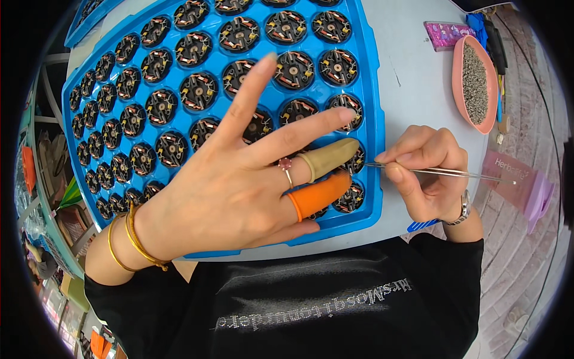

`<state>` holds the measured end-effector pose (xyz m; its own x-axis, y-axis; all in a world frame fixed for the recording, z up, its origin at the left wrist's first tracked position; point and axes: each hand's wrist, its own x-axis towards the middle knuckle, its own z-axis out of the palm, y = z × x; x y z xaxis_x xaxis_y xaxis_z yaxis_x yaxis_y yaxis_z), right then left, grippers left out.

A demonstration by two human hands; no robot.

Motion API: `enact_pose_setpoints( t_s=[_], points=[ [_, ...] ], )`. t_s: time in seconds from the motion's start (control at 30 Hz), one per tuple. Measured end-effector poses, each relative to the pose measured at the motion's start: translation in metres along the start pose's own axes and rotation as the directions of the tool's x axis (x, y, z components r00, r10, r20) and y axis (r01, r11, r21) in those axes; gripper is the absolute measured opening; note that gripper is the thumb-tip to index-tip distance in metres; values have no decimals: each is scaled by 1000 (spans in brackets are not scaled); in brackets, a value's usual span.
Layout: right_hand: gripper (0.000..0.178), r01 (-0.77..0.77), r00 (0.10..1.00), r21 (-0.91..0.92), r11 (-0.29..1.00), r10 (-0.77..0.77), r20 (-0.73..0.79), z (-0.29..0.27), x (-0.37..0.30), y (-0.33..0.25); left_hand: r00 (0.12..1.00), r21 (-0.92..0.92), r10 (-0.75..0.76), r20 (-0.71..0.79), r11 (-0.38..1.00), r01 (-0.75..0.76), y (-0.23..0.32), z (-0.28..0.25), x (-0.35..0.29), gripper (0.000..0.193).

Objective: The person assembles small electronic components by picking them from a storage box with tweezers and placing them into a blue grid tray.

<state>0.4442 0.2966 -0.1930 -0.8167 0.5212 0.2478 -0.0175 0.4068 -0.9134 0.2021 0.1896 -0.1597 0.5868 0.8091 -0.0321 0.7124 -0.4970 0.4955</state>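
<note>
A blue plastic tray (pixel 375 113) holds rows of round black parts (pixel 238 33) with copper-coloured and yellow pieces on them. Across its near right area lies my left hand (pixel 221 185), fingers spread and stretched out. A tan finger cot (pixel 329 160) and an orange finger cot (pixel 320 197) cover two of its fingers, whose tips are at a round part in the right-hand column. My right hand (pixel 427 170), just past the tray's right rim, pinches metal tweezers (pixel 460 174). Their tips reach over the rim beside that same part; exact contact is too small to make out.
On the white table (pixel 412 78), a pink dish (pixel 491 90) of small grey pieces stands at the far right, near a glittery pink case (pixel 445 36). A clear pinkish container with a purple lid (pixel 538 194) is farther right. Another blue tray (pixel 89 21) shows at the far left.
</note>
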Motion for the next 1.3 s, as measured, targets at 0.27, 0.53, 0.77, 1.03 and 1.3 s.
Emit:
enact_pose_setpoints(
  t_s=[0.27,0.53,0.77,1.03,1.3],
  points=[
    [17,-11,996,87,996,18,-87,0,-3,2,996,36,-42,-82,998,45,7,9,1,46],
    [19,23,998,8,1000,-23,-51,2,-4,2,996,37,-41,-81,998,44,8,8,-1,46],
    [18,29,998,-29,999,-31,-59,3,-4,1,995,32,-30,-91,999,33,5,9,1,46],
    [20,40,995,-2,999,-41,-88,6,-5,2,996,56,-39,-84,997,44,7,8,-2,46],
    [21,39,996,27,999,-37,-76,2,-6,9,994,58,-38,-101,997,44,5,11,-1,45]
  ],
)
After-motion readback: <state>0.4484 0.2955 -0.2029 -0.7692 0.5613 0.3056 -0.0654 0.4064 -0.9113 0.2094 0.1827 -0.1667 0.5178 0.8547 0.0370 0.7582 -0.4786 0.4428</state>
